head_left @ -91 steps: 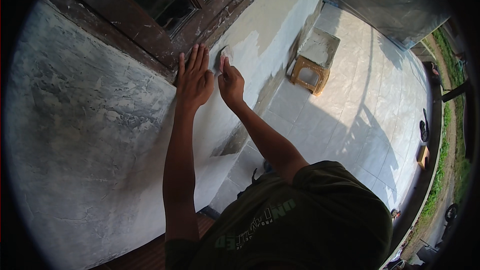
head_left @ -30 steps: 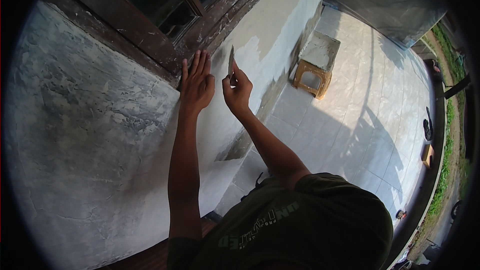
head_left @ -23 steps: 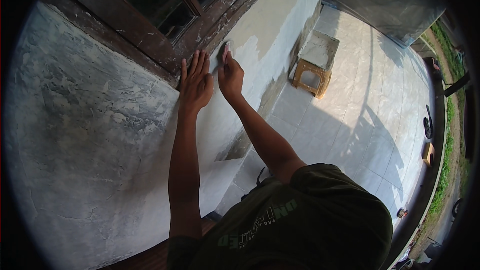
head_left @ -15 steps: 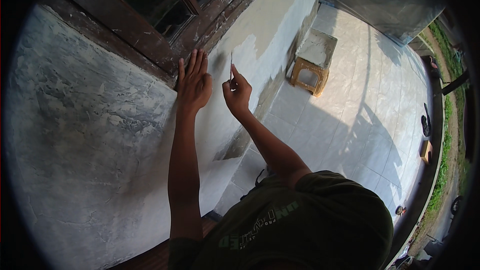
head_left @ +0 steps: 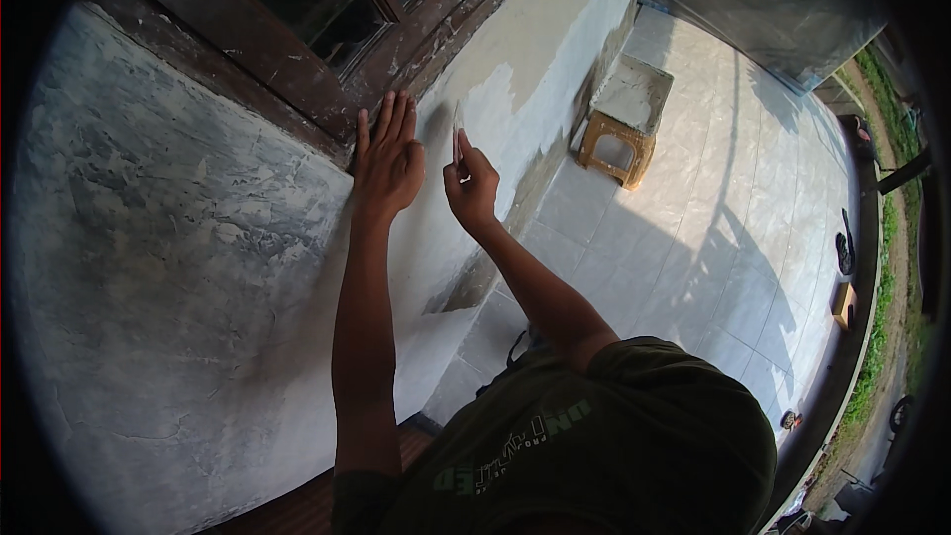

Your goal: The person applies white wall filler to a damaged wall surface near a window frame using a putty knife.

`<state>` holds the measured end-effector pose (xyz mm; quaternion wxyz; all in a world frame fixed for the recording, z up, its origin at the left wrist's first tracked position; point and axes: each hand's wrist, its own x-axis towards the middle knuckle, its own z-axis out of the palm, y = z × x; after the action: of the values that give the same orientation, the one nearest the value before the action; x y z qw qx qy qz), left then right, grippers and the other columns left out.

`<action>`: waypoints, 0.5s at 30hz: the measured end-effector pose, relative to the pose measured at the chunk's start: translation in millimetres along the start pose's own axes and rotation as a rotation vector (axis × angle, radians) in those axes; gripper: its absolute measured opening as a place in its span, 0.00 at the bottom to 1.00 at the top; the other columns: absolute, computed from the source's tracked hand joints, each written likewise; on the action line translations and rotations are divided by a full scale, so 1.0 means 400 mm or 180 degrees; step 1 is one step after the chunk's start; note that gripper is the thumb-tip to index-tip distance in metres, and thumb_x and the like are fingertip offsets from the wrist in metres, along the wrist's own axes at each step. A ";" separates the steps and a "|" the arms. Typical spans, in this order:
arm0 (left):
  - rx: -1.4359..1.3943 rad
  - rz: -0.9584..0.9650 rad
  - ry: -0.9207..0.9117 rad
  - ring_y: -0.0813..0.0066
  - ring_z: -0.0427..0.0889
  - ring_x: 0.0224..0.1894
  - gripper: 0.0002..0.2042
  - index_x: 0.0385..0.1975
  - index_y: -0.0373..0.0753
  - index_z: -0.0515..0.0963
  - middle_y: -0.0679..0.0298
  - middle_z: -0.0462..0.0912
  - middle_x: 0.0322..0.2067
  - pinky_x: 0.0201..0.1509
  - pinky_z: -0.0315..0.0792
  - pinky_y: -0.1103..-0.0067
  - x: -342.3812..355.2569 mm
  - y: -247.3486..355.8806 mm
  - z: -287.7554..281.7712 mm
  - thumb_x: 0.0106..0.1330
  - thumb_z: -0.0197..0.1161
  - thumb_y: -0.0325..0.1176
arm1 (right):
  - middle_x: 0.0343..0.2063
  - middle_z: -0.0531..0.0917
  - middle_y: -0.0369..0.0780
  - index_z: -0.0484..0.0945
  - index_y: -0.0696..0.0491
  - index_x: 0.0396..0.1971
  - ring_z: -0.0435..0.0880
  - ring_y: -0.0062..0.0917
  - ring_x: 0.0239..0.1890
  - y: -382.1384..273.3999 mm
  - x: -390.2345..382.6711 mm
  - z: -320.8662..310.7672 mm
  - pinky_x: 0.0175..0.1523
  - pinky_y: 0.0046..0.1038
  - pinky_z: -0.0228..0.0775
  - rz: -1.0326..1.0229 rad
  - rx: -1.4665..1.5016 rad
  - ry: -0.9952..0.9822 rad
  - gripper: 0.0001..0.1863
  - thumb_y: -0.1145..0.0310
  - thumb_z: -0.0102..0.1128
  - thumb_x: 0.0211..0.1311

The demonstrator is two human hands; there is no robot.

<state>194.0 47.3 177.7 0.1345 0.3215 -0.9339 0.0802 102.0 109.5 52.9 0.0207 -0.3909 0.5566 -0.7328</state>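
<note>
Grey plastered wall [head_left: 198,267] below dark wooden window frame [head_left: 297,50] | left hand [head_left: 388,154] open, flat on wall | right hand [head_left: 471,183] gripping thin pale scraper blade [head_left: 456,139] beside it | best kept flat, pressed lightly.

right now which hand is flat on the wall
The left hand, palm and spread fingers pressed against the plastered wall below the window frame. The right hand pinches a thin flat tool instead.

The person wears a dark olive-green short-sleeved T-shirt [head_left: 604,446] with pale printed lettering across the chest. Both forearms are bare. No gloves, rings or watch show.
</note>
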 end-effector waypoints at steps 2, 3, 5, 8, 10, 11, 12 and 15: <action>0.0063 0.0078 0.0018 0.69 0.45 0.76 0.30 0.70 0.33 0.57 0.58 0.54 0.73 0.78 0.29 0.62 0.013 0.008 0.003 0.67 0.34 0.36 | 0.25 0.77 0.42 0.73 0.60 0.59 0.77 0.25 0.26 0.018 0.106 0.012 0.35 0.26 0.72 0.0064 -0.0106 0.0349 0.30 0.85 0.56 0.51; 0.0049 0.0101 0.0052 0.69 0.45 0.76 0.30 0.69 0.32 0.57 0.58 0.54 0.72 0.78 0.29 0.62 0.013 0.005 0.009 0.67 0.34 0.36 | 0.25 0.78 0.43 0.72 0.60 0.59 0.77 0.28 0.27 0.024 0.135 0.024 0.36 0.28 0.72 -0.0016 -0.0175 0.0420 0.30 0.85 0.56 0.51; 0.0020 0.0137 0.0084 0.69 0.46 0.76 0.29 0.69 0.32 0.57 0.58 0.54 0.72 0.78 0.29 0.62 0.015 0.008 0.010 0.67 0.34 0.36 | 0.27 0.77 0.44 0.69 0.61 0.61 0.76 0.36 0.33 0.019 0.136 0.054 0.40 0.35 0.71 -0.0326 -0.0327 0.0055 0.33 0.85 0.58 0.49; -0.0161 0.0120 0.0128 0.68 0.46 0.76 0.29 0.69 0.32 0.57 0.58 0.55 0.72 0.78 0.29 0.62 0.015 0.001 0.004 0.67 0.34 0.36 | 0.27 0.78 0.44 0.70 0.62 0.60 0.77 0.37 0.31 0.012 0.028 0.056 0.39 0.34 0.72 -0.0419 -0.0281 -0.0236 0.33 0.85 0.60 0.47; 0.0038 0.0092 0.0103 0.68 0.46 0.76 0.29 0.69 0.31 0.57 0.57 0.55 0.72 0.78 0.30 0.62 0.007 0.000 0.003 0.68 0.34 0.36 | 0.27 0.77 0.44 0.71 0.62 0.59 0.77 0.36 0.30 0.020 -0.057 0.027 0.38 0.34 0.72 -0.0299 -0.0250 -0.0412 0.33 0.85 0.60 0.47; 0.0006 0.0070 0.0113 0.68 0.46 0.76 0.29 0.69 0.31 0.57 0.57 0.55 0.72 0.78 0.30 0.62 0.002 -0.007 0.009 0.68 0.34 0.36 | 0.26 0.77 0.44 0.72 0.62 0.59 0.77 0.35 0.29 0.026 -0.086 0.010 0.36 0.33 0.72 -0.0236 -0.0211 -0.0513 0.32 0.85 0.60 0.47; 0.0006 0.0034 0.0100 0.68 0.46 0.76 0.29 0.69 0.31 0.58 0.57 0.55 0.72 0.78 0.30 0.62 -0.003 -0.016 0.013 0.68 0.34 0.36 | 0.26 0.77 0.44 0.72 0.62 0.58 0.77 0.33 0.27 0.036 -0.102 0.002 0.35 0.32 0.73 -0.0171 -0.0168 -0.0616 0.32 0.85 0.60 0.47; -0.0007 0.0072 0.0078 0.68 0.46 0.76 0.29 0.69 0.31 0.58 0.57 0.55 0.72 0.78 0.30 0.62 0.005 0.001 0.005 0.68 0.34 0.36 | 0.24 0.77 0.41 0.74 0.58 0.58 0.76 0.25 0.24 0.048 0.031 -0.002 0.33 0.25 0.72 0.0085 -0.0271 0.0287 0.30 0.85 0.58 0.50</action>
<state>191.7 46.1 176.5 0.1454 0.3098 -0.9358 0.0846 85.1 97.0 43.6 -0.0113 -0.3507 0.5928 -0.7249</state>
